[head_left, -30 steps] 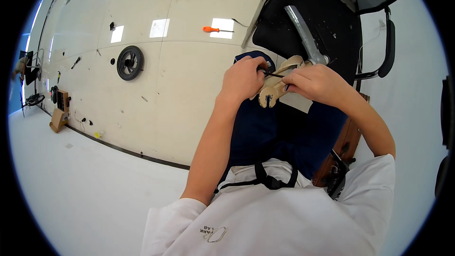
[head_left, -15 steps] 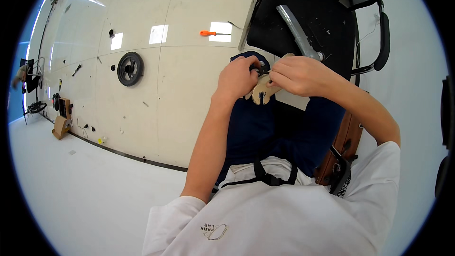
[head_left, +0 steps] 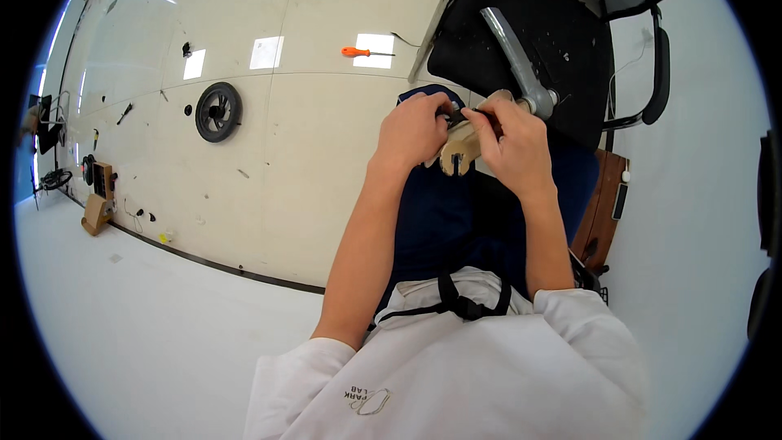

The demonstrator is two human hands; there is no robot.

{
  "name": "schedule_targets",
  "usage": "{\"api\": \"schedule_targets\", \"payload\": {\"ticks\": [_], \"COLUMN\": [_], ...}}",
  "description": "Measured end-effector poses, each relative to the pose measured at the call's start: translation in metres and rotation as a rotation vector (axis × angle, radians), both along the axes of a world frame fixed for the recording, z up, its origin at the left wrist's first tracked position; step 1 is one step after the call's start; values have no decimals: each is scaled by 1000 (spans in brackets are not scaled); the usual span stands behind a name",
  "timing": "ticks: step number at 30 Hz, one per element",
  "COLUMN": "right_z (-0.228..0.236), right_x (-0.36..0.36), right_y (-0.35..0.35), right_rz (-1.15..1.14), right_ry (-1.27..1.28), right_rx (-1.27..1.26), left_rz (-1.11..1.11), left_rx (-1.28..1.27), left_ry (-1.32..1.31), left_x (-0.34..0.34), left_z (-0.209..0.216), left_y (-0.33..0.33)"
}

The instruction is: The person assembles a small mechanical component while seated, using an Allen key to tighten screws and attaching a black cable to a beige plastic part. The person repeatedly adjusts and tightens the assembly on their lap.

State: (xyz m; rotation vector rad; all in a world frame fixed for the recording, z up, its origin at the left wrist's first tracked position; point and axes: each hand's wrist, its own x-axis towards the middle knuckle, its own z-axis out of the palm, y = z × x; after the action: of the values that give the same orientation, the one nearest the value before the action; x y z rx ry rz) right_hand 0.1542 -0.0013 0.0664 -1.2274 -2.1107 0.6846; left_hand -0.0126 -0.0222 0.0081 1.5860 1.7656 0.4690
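Above my lap is a beige fork-like part (head_left: 459, 155) with an open slot in its rounded near end. My left hand (head_left: 414, 129) is closed round its left side, where a small black piece (head_left: 455, 116) shows between the two hands. From the right, my right hand (head_left: 519, 147) reaches over the part with thumb and fingers pinched together beside the black piece. What that pinch holds is too small to make out. My fingers hide much of the beige part's middle.
A black chair (head_left: 468, 49) ahead carries a grey metal tube (head_left: 509, 45). On the tiled floor to the left lie an orange-handled screwdriver (head_left: 355, 52) and a black spoked wheel (head_left: 216, 112). Farther left stands an open cardboard box (head_left: 95, 213). A brown wooden surface (head_left: 601, 204) is at my right.
My right forearm has swung inward and the right elbow has dropped toward my body. That hand has turned, its thumb now showing. My left hand keeps its grip, and the beige part has shifted slightly.
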Motion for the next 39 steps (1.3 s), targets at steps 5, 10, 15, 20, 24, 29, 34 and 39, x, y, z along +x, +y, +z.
{"api": "schedule_targets", "payload": {"ticks": [5, 10, 15, 20, 24, 29, 34, 39], "right_z": [3, -6, 10, 13, 7, -14, -44, -60], "right_x": [5, 16, 17, 21, 20, 20, 10, 12], "right_y": [-7, -6, -3, 5, 12, 10, 5, 9], "right_rz": [-61, -15, 83, 218, 224, 192, 136, 137], "right_ry": [160, 271, 184, 28, 68, 227, 408, 454], "right_rx": [-204, -285, -318, -104, 23, -54, -376, -332], "left_rz": [-23, -47, -40, 155, 108, -49, -311, -644], "left_rx": [32, 2, 50, 252, 230, 465, 535, 603], "left_ry": [-79, -104, -112, -449, -536, -98, 340, 638], "left_x": [-7, -9, -12, -10, -13, 2, 5, -1], "left_z": [-10, -8, -8, 10, 34, 65, 78, 77], "left_y": [3, 6, 5, 11, 11, -6, -6, 20]}}
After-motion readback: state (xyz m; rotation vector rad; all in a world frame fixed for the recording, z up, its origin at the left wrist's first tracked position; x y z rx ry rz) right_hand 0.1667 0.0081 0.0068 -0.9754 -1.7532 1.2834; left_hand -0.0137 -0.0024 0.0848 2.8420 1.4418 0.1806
